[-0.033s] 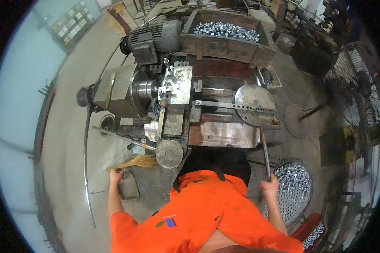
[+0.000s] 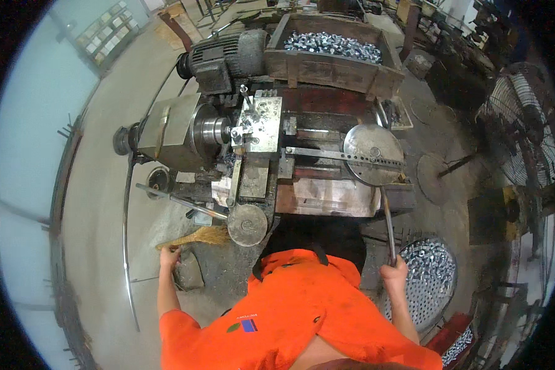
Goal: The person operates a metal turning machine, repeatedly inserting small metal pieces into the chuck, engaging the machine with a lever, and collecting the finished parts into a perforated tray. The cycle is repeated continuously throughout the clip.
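My right hand (image 2: 394, 271) is wrapped round the lower end of a long metal lever (image 2: 388, 225), which runs down from a round steel disc (image 2: 374, 154) on the lathe's right side. At left, my left hand (image 2: 169, 256) has its fingers drawn together; what they hold, if anything, is too small to make out. In view, it overlaps the handle end of a straw broom (image 2: 200, 236), and I cannot tell whether they touch. A second lever (image 2: 182, 200) slants from a smaller disc (image 2: 247, 224). Beyond are the lathe's chuck (image 2: 213, 131) and tool block (image 2: 265, 123).
A wooden box (image 2: 333, 69) of shiny metal parts sits behind the lathe, beside an electric motor (image 2: 228, 54). At right stand a perforated basket (image 2: 418, 302) of metal pieces, a red bin (image 2: 448, 333) and a pedestal fan (image 2: 518, 123). A long rod (image 2: 127, 246) crosses the left floor.
The view has shifted very slightly. Both hands, the levers and the discs keep their places.
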Demonstrator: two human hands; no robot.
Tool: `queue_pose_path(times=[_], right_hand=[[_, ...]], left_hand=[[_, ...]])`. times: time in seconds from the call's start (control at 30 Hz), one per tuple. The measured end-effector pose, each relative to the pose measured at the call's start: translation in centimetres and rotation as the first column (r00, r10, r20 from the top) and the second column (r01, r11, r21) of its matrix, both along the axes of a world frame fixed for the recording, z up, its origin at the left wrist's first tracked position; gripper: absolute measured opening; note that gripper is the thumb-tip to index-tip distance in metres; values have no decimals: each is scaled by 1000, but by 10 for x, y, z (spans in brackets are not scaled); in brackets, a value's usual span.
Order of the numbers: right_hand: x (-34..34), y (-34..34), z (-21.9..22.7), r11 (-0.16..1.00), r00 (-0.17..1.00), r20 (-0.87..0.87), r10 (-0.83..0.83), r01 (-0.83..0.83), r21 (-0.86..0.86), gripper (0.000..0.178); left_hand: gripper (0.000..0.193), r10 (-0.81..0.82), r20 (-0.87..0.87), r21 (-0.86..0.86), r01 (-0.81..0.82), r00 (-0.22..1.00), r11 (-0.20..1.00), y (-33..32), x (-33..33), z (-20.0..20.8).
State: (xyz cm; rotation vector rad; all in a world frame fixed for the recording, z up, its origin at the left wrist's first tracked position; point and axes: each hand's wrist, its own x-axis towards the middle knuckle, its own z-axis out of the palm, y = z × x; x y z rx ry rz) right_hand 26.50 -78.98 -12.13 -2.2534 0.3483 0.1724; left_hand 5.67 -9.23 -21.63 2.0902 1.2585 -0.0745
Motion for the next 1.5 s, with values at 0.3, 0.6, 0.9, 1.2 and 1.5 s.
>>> queue_pose_path(times=[0.3, 0.6, 0.9, 1.2, 1.5], right_hand=[[127, -128, 7, 527, 985, 75, 157, -19, -850, 37], [147, -64, 10, 620, 837, 441, 324, 164, -767, 72], [88, -37, -25, 835, 809, 503, 306, 26, -550, 34], [155, 41, 80, 873, 768, 495, 406, -166, -458, 31], [216, 273, 169, 663, 378, 615, 692, -670, -334, 32]], left_hand=[[19, 11, 123, -244, 19, 992, 969, 30, 42, 1], [43, -434, -244, 369, 497, 867, 786, 20, 145, 15], [42, 82, -102, 384, -37, 991, 923, -41, 161, -102], [52, -415, -460, 238, 559, 785, 794, -1, 144, -22], [38, -284, -112, 398, 304, 952, 865, 32, 99, 91]])
